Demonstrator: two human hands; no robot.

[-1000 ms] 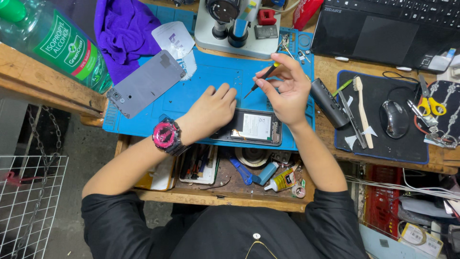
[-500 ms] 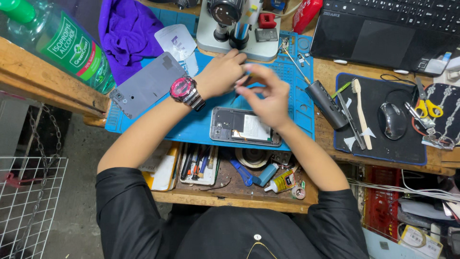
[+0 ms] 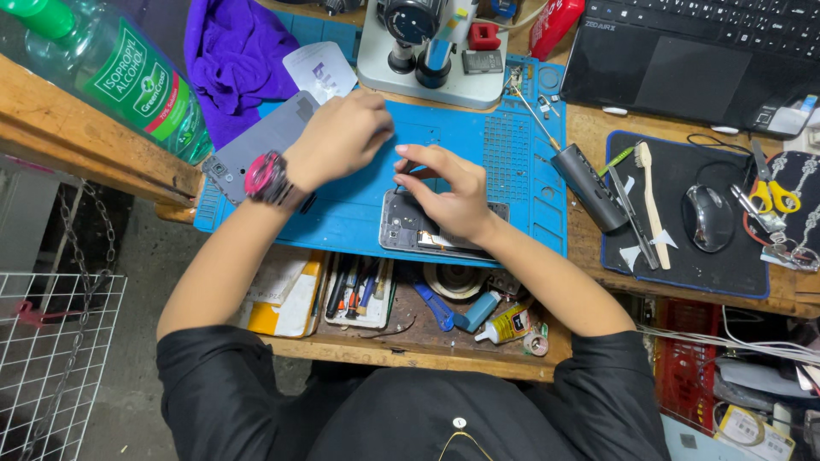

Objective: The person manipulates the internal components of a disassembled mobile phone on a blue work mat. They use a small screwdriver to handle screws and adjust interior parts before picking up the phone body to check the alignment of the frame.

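A: Where is the phone found?

B: The opened phone [image 3: 410, 229] is seen lying flat on the blue mat [image 3: 359, 205], at the mat's near edge, with its right part covered by the right hand [image 3: 448, 192].

A: How is that hand held?

B: The right hand is curled over the phone, and a thin dark tool [image 3: 401, 171] is pinched between thumb and forefinger, its tip set just above the phone's far edge.

A: And the left hand?

B: The left hand [image 3: 342, 137] is kept loosely closed over the mat, just left of the right hand's fingertips. Whether anything is held in it cannot be told. A pink watch [image 3: 265, 177] is worn on that wrist.

A: What else is seen about them?

B: A grey back cover [image 3: 256, 141] is laid at the mat's left edge, partly under the left wrist. A microscope [image 3: 431, 43] is stood at the far side, a purple cloth [image 3: 239, 51] to its left, and a clear bottle [image 3: 111, 72] at the far left of the bench [image 3: 77, 145].
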